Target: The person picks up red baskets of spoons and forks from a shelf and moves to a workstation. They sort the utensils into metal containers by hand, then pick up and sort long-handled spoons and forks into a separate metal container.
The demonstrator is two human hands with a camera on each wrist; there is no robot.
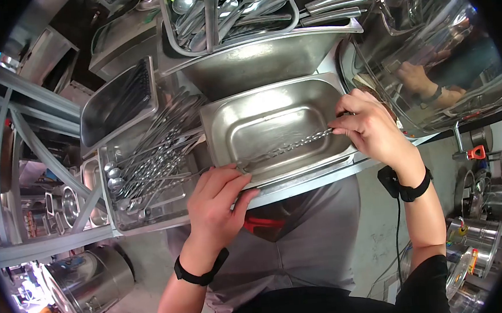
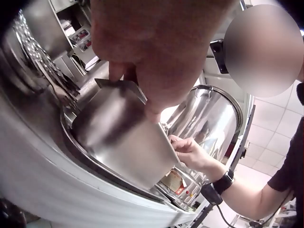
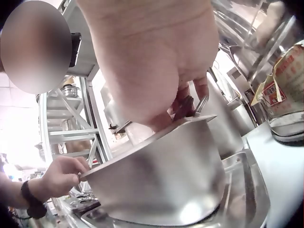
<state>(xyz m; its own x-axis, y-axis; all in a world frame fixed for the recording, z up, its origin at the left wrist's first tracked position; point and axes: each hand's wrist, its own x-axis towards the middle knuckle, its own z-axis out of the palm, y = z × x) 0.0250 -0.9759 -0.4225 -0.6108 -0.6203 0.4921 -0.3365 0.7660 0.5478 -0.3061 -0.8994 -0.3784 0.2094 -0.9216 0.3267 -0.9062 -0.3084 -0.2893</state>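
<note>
A rectangular steel pan point(image 1: 272, 123) lies in front of the person, its inside facing up. At its near left corner the left hand point(image 1: 216, 202) grips the rim, fingers over the edge and thumb outside. In the right wrist view the pan's wall point(image 3: 161, 175) stands tilted over a shallower tray. The right hand point(image 1: 371, 126) is at the pan's right rim, pinching the end of a long bar spoon with a twisted handle point(image 1: 299, 143). This handle slants across the pan toward the left fingers. Part of the spoon is hidden by the right fingers.
Left of the pan, many twisted-handle bar spoons point(image 1: 163, 145) fill a tray. Behind stand a deep steel bin point(image 1: 262, 62) and a container of spoons and ladles point(image 1: 235, 12). A large shiny pot point(image 1: 450, 84) is at the right, with a paper packet point(image 3: 285, 85) near it.
</note>
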